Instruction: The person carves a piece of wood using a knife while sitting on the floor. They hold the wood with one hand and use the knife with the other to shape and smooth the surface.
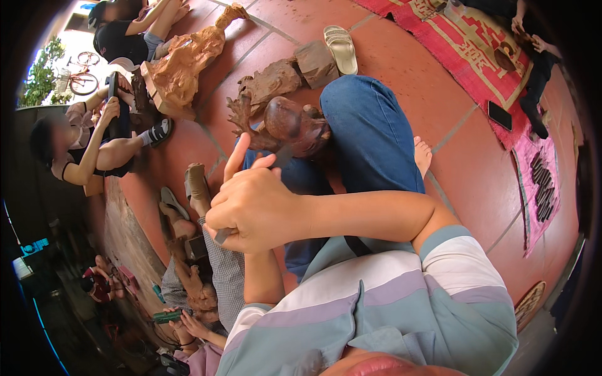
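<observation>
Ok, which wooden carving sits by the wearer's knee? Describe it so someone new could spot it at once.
Find the wearer's blue jeans near the middle of the picture, then the raised right knee. Against its left side is a dark reddish-brown carving. Its smooth, glossy, rounded dome sets it apart from the rougher, paler wood pieces just beyond.

I hold a flat grey metal tool [283, 156] slanted from seven o'clock toward one, its upper end by the lower edge of a dark brown wood carving [307, 138] with a glossy round bulge [282, 117] and, at nine, jagged prongs [241, 117].
</observation>
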Action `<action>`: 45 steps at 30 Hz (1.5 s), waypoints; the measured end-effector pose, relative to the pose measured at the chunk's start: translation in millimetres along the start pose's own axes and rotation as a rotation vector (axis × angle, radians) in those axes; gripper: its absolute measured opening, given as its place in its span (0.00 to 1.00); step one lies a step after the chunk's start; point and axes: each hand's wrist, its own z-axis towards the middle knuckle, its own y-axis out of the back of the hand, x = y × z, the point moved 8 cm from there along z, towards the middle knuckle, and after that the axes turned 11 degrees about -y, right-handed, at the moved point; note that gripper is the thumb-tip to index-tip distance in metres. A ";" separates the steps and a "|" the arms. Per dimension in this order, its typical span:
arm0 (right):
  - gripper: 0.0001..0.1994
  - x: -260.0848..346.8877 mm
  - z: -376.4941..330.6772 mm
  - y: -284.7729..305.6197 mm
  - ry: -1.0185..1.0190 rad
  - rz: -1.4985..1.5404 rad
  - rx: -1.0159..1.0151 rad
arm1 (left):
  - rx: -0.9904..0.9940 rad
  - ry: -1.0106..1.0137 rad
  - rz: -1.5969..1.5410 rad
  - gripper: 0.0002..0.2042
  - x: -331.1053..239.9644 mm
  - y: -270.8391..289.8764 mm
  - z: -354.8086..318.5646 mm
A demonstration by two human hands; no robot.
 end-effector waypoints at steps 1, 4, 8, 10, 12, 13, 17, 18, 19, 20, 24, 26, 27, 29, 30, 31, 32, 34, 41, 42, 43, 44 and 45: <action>0.06 3.8 0.4 2.8 0.002 -0.009 -0.021 | -0.013 0.005 0.000 0.27 -2.4 5.4 -1.4; 0.08 8.6 -0.4 5.6 0.013 -0.030 -0.052 | -0.021 0.009 0.029 0.23 -7.5 9.9 -3.0; 0.11 2.7 -1.9 0.7 -0.002 -0.005 -0.001 | 0.018 -0.045 0.198 0.18 -15.6 10.3 -2.0; 0.10 7.0 11.1 13.4 -0.107 0.152 0.092 | 0.067 -0.100 0.442 0.15 -28.5 16.5 -2.6; 0.11 1.9 12.9 36.9 -0.111 0.225 0.073 | 0.118 -0.147 0.570 0.13 -32.5 10.8 -2.4; 0.12 1.7 13.5 51.7 -0.065 0.209 0.082 | 0.121 -0.098 0.480 0.12 -32.3 12.6 -5.4; 0.07 -25.6 -21.5 83.2 -0.447 0.049 0.477 | 0.294 0.049 0.070 0.08 -25.5 -20.8 -16.2; 0.04 -32.6 -33.2 91.6 -0.651 0.160 0.499 | 0.233 -0.003 0.053 0.09 -26.7 -20.3 -12.6; 0.04 -30.5 -35.1 107.6 -0.843 0.201 0.429 | 0.179 -0.055 0.044 0.09 -28.2 -18.7 -9.2; 0.04 -28.3 -30.1 124.9 -0.692 0.100 0.302 | 0.125 -0.105 0.035 0.10 -29.5 -16.2 -6.2; 0.04 -17.6 -19.2 162.4 -0.582 0.272 0.004 | -0.223 0.023 -0.126 0.33 15.0 23.3 -3.1; 0.04 -8.3 -12.6 154.7 -0.465 0.141 -0.012 | -0.197 0.128 -0.306 0.39 27.7 20.4 1.2; 0.05 -3.4 -9.6 145.8 -0.372 -0.066 0.077 | -0.147 0.137 -0.278 0.40 30.5 16.6 0.0; 0.06 -2.0 -12.4 132.9 -0.361 -0.200 0.103 | -0.048 0.155 -0.220 0.42 33.6 4.4 -5.4; 0.06 -7.4 -18.8 131.5 -0.393 -0.158 0.066 | -0.127 0.106 -0.220 0.31 29.0 4.3 -7.4; 0.07 -4.3 -20.5 128.9 -0.351 -0.185 0.051 | -0.096 0.247 -0.373 0.26 41.0 -1.1 -15.9; 0.07 -1.0 -21.5 126.5 -0.309 -0.212 0.036 | -0.064 0.389 -0.525 0.22 53.3 -5.3 -27.4; 0.13 5.5 -22.8 121.4 -0.191 -0.286 0.062 | 0.035 0.583 -0.847 0.20 51.7 -29.1 -41.0; 0.17 -12.9 -37.8 78.1 -0.306 -0.521 0.027 | -0.125 0.981 -1.688 0.32 49.2 -74.6 -58.9; 0.16 -14.5 -39.5 77.0 -0.310 -0.516 0.020 | -0.120 0.993 -1.780 0.32 46.7 -77.5 -59.6; 0.15 -15.3 -40.7 77.2 -0.314 -0.510 0.013 | -0.114 1.004 -1.871 0.33 42.7 -79.8 -59.0; 0.15 -15.7 -40.7 77.1 -0.313 -0.491 0.025 | -0.121 1.021 -1.847 0.32 42.4 -80.9 -58.8; 0.14 -16.1 -39.2 77.1 -0.313 -0.471 0.035 | -0.127 1.039 -1.822 0.31 38.0 -82.0 -54.3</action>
